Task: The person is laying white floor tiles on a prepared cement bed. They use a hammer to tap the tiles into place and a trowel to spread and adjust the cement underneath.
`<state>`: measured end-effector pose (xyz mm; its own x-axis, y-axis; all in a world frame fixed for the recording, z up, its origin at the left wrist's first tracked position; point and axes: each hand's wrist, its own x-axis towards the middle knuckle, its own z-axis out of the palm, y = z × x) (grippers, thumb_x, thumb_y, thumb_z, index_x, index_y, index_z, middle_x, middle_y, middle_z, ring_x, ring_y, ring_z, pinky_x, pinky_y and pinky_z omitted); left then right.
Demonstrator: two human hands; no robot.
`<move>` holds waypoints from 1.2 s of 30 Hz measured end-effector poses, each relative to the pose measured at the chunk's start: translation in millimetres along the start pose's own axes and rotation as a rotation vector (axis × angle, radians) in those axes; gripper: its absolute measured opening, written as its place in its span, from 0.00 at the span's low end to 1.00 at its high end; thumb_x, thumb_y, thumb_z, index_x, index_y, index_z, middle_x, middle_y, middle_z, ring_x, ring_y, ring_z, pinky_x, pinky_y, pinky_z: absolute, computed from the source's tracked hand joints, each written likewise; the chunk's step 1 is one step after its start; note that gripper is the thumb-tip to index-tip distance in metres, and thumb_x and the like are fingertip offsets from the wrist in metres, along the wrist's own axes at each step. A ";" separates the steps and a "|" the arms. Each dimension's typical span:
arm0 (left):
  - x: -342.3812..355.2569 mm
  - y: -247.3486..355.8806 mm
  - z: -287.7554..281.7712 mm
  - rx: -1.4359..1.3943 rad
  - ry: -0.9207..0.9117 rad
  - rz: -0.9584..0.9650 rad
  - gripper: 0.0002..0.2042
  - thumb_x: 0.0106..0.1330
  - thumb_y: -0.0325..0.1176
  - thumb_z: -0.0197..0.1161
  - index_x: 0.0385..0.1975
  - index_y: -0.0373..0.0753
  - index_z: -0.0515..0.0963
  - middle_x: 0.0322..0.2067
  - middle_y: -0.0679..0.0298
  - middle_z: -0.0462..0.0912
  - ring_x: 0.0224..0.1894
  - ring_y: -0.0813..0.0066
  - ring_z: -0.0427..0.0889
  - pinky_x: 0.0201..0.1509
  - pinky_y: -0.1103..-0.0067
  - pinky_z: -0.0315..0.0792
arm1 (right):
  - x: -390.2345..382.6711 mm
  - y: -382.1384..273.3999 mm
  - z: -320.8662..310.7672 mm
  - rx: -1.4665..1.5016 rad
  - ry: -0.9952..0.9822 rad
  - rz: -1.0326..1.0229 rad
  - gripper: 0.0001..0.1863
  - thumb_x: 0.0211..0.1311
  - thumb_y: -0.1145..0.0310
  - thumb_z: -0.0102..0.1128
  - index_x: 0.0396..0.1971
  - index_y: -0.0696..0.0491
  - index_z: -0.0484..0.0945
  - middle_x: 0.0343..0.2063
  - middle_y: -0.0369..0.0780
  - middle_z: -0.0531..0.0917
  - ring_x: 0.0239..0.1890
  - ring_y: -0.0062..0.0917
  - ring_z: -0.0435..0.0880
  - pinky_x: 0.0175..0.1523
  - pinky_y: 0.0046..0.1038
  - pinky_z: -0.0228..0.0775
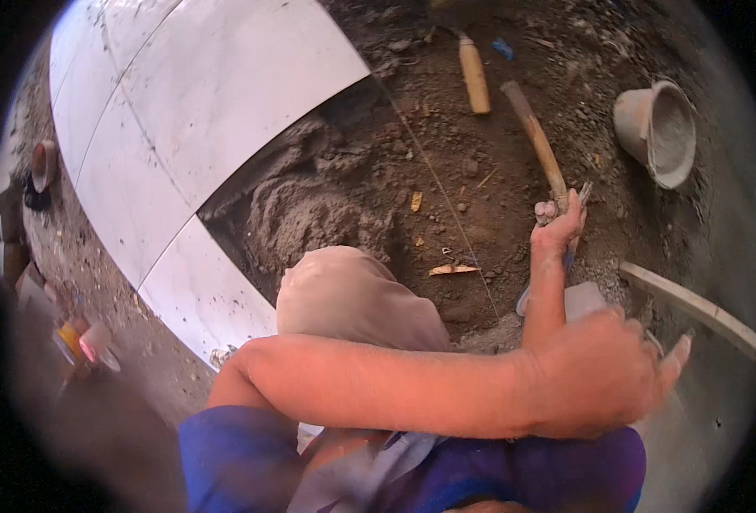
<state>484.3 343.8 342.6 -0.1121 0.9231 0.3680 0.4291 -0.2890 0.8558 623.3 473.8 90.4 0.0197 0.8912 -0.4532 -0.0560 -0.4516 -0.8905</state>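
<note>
My right hand (557,224) is closed round the head end of a hammer (538,141). Its wooden handle points away from me over the soil, its far tip grey with dirt; a bit of metal shows beside my fingers. My left forearm crosses in front of my body. At its end my left hand (596,372) is over to the right, fingers loosely bent and one stretched out, holding nothing that I can see. Under and beyond my arms lie mounded grey mortar (309,214) and large white floor tiles (232,77). My covered knee (352,295) is beside the mortar.
A thin string (433,171) runs across the dirt from the tile corner. A wooden-handled tool (473,75) lies at the far side. To the right are a mortar-crusted bucket (655,132) and a pale wooden strip (694,308). Assorted containers (79,342) stand far left.
</note>
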 end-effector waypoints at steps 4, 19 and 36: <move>6.5 -12.1 11.0 -0.043 -0.071 0.076 0.27 0.59 0.31 0.57 0.58 0.22 0.71 0.21 0.64 0.81 0.24 0.68 0.81 0.36 0.69 0.76 | 51.4 4.3 -38.5 -0.123 0.214 0.061 0.14 0.69 0.61 0.57 0.45 0.54 0.69 0.24 0.38 0.73 0.19 0.22 0.71 0.21 0.27 0.68; 51.3 -59.2 46.5 0.061 -0.301 -0.171 0.33 0.59 0.34 0.69 0.64 0.31 0.67 0.32 0.51 0.85 0.34 0.50 0.85 0.41 0.65 0.78 | 156.4 -26.3 -115.3 -0.649 0.635 -0.595 0.16 0.61 0.65 0.65 0.44 0.60 0.80 0.40 0.47 0.84 0.43 0.39 0.83 0.53 0.35 0.73; 115.8 -68.0 108.7 0.146 -0.568 -0.399 0.33 0.58 0.36 0.69 0.62 0.27 0.67 0.33 0.52 0.82 0.36 0.52 0.83 0.45 0.65 0.76 | 446.0 -171.0 -400.6 -1.580 0.399 -0.238 0.27 0.57 0.64 0.55 0.55 0.64 0.76 0.51 0.59 0.81 0.58 0.50 0.78 0.62 0.41 0.70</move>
<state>539.5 498.0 287.6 0.1814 0.9526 -0.2442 0.5727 0.0996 0.8137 1041.5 931.3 24.1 0.1323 0.9890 -0.0667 0.9912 -0.1314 0.0184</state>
